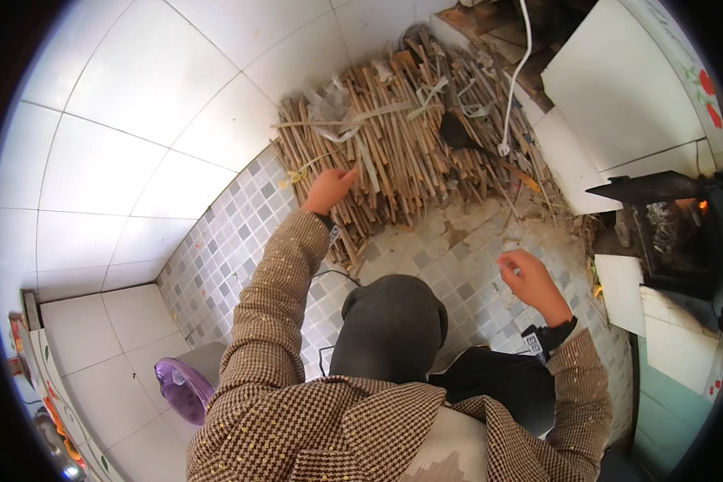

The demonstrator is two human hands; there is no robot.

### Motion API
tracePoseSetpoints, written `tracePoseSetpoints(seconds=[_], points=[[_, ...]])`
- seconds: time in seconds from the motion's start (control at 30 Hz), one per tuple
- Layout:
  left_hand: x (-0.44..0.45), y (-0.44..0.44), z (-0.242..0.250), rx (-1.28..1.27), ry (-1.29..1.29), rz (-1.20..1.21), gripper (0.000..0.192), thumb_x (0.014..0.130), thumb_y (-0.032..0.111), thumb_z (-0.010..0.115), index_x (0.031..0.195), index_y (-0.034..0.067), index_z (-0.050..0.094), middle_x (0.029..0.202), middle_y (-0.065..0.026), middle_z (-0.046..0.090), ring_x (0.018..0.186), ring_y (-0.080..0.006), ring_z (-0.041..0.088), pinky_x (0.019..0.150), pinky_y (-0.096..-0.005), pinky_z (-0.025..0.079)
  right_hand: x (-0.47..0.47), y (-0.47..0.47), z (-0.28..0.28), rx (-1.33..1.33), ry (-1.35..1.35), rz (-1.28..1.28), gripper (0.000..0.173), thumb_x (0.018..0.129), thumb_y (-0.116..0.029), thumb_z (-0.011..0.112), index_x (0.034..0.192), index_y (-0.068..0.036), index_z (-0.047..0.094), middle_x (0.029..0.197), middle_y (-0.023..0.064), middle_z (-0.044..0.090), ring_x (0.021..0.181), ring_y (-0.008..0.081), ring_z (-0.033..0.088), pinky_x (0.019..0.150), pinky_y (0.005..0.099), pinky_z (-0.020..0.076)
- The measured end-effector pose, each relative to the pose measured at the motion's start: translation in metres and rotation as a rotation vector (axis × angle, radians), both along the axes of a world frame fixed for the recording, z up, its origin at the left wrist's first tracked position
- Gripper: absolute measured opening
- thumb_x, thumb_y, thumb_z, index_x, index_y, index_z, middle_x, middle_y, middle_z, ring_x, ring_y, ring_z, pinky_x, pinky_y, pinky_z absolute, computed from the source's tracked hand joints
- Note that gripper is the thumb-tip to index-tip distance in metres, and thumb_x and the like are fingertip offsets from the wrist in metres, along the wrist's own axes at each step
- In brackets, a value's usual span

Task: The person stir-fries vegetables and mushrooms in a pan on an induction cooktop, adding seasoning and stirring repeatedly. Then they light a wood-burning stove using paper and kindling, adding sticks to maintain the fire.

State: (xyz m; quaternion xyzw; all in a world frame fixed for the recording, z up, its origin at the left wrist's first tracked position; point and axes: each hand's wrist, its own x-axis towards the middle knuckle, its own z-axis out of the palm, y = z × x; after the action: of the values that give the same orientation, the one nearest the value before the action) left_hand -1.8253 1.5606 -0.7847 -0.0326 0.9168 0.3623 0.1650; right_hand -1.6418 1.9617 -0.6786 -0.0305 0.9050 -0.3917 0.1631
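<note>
My left hand point(331, 190) is over the near left part of a broad pile of dry sticks point(391, 144), its fingertips drawn together at the stalks. Whether it grips a stick is hidden. Out over the tiled floor, right of my knee, my right hand point(533, 286) hangs loosely curled, with a small gap between thumb and fingers and nothing visible in it. To its right is a stove's firebox point(669, 235), where a small orange glow and grey ash show. A dark metal flap point(644, 188) juts out above the firebox opening.
A dark ladle point(458, 132) with a wooden handle lies on the sticks, beside a white cable with a plug point(506, 144). Clear plastic point(331, 108) is caught on the pile. At lower left lies a bin with a purple liner point(184, 391). White tiled walls point(126, 132) enclose the left.
</note>
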Motion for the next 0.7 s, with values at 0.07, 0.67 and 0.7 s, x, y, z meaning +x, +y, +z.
tracePoseSetpoints(seconds=[0.07, 0.67, 0.7], points=[[-0.017, 0.018, 0.006, -0.125, -0.194, 0.038, 0.059, 0.086, 0.052, 0.06, 0.073, -0.006, 0.063, 0.066, -0.0156, 0.061, 0.06, -0.0269, 0.058, 0.06, -0.0414, 0.046, -0.02, -0.004, -0.016, 0.018, -0.019, 0.064, 0.02, 0.085, -0.016, 0.058, 0.098, -0.001, 0.062, 0.087, 0.0146, 0.063, 0.083, 0.0297, 0.064, 0.072, 0.0359, 0.0502], [0.116, 0.085, -0.04, 0.324, -0.523, -0.39, 0.039, 0.085, 0.036, 0.067, 0.095, -0.002, 0.066, 0.073, -0.0088, 0.064, 0.068, -0.0172, 0.061, 0.059, -0.0311, 0.048, -0.115, -0.164, -0.144, 0.027, -0.476, 0.153, 0.056, 0.091, -0.045, 0.054, 0.116, 0.005, 0.055, 0.113, 0.0243, 0.059, 0.103, 0.0379, 0.058, 0.085, 0.0444, 0.0454], [0.123, 0.09, -0.037, 0.365, -0.519, -0.445, 0.04, 0.086, 0.037, 0.066, 0.099, -0.001, 0.065, 0.076, -0.0078, 0.064, 0.071, -0.0166, 0.062, 0.06, -0.0305, 0.048, -0.106, -0.162, -0.148, -0.009, -0.461, 0.153, 0.051, 0.091, -0.042, 0.054, 0.112, 0.004, 0.055, 0.109, 0.0237, 0.059, 0.1, 0.0378, 0.058, 0.082, 0.0451, 0.0452]])
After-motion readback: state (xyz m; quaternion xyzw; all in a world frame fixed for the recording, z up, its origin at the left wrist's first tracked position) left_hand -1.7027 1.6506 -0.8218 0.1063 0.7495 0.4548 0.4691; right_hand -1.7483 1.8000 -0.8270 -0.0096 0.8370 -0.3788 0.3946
